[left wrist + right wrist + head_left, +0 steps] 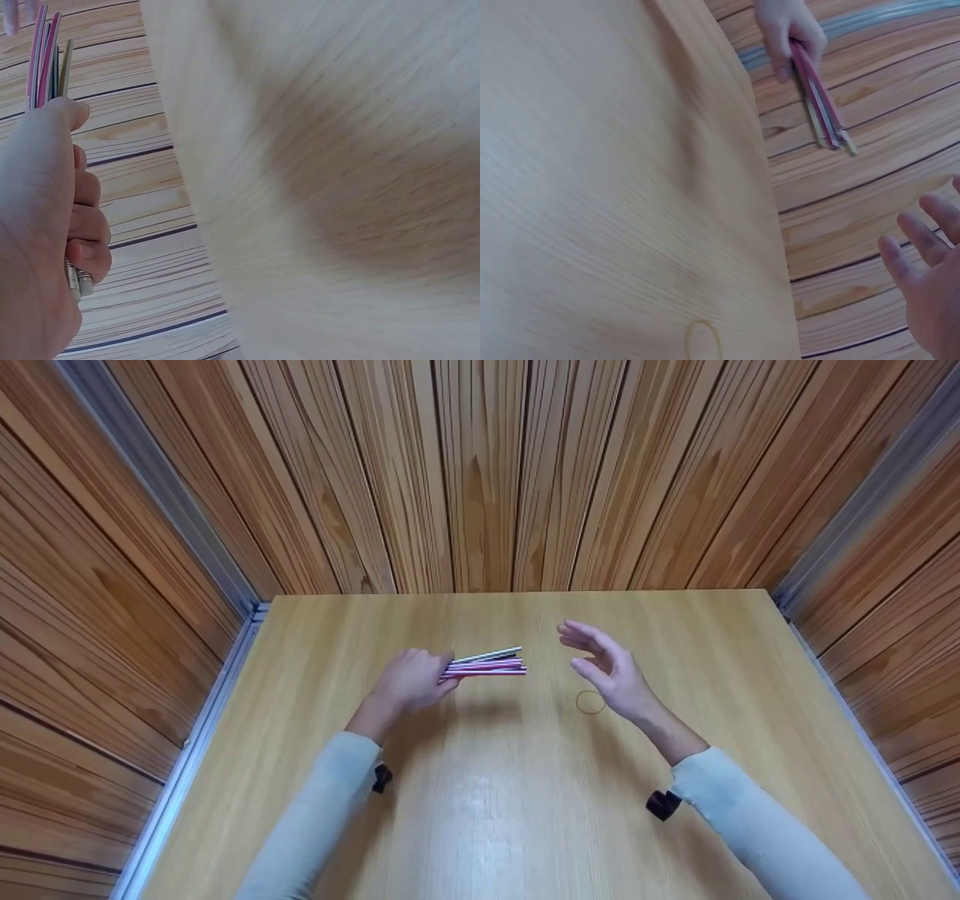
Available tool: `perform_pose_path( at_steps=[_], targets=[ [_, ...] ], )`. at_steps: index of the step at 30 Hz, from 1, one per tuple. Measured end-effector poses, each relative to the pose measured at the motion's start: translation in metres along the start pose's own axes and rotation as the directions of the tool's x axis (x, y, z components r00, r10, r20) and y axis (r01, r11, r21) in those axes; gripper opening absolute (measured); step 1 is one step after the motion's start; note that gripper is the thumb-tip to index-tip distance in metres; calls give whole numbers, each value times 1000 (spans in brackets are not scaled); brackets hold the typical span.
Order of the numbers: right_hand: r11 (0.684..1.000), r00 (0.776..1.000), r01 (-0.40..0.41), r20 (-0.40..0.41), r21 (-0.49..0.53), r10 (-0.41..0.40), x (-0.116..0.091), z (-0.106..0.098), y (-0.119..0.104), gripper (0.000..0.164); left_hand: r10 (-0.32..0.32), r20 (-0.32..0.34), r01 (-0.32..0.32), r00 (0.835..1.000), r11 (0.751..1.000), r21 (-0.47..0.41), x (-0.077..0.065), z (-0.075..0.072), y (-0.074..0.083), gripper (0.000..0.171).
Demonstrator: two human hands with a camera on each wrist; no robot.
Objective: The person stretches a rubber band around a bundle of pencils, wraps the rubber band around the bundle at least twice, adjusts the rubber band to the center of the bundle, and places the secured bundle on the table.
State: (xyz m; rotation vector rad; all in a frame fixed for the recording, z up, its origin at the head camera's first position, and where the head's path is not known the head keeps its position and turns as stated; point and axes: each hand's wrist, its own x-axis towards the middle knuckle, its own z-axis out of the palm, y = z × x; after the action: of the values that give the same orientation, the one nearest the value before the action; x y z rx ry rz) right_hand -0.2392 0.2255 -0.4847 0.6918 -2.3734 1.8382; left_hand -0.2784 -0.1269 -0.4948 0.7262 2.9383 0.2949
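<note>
In the head view a bundle of pencils (491, 666) in pink, white and dark tones points right, held above the table by my left hand (409, 679). The fingers wrap round the bundle. At its lower end in the left wrist view, pencil ends with metal bands and erasers (84, 283) stick out below the little finger. My right hand (611, 671) is raised to the right of the pencils, apart from them, its fingers spread and slightly bent with nothing in them. A thin yellowish rubber band (577, 705) lies on the table just below that hand.
The light wooden table (480, 810) spreads under both hands. Wood-plank walls (480, 472) rise behind and at both sides, with metal rails (210, 690) along the edges. A small black device (663, 805) sits at each wrist.
</note>
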Motion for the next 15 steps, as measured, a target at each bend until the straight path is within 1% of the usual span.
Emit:
perform_pose_path(
  at_steps=[3,5,10,12,15],
  targets=[
    [999,1000,-30,3,28,30,-2,6,1,59,-17,-5,17,1000,1000,-4,-1,-6,2,37],
    [998,999,-44,3,35,44,-2,10,2,60,-17,-13,17,1000,1000,-4,-1,-11,3,37],
    [996,997,-73,19,55,72,-4,19,5,61,29,-52,-28,998,999,26,2,-21,7,34],
    [995,997,-77,30,63,75,-6,21,7,62,54,-66,-51,996,998,42,3,-25,8,34],
    [995,997,-75,37,70,72,-7,25,7,63,75,-80,-71,994,996,54,2,-29,9,34]
  ],
)
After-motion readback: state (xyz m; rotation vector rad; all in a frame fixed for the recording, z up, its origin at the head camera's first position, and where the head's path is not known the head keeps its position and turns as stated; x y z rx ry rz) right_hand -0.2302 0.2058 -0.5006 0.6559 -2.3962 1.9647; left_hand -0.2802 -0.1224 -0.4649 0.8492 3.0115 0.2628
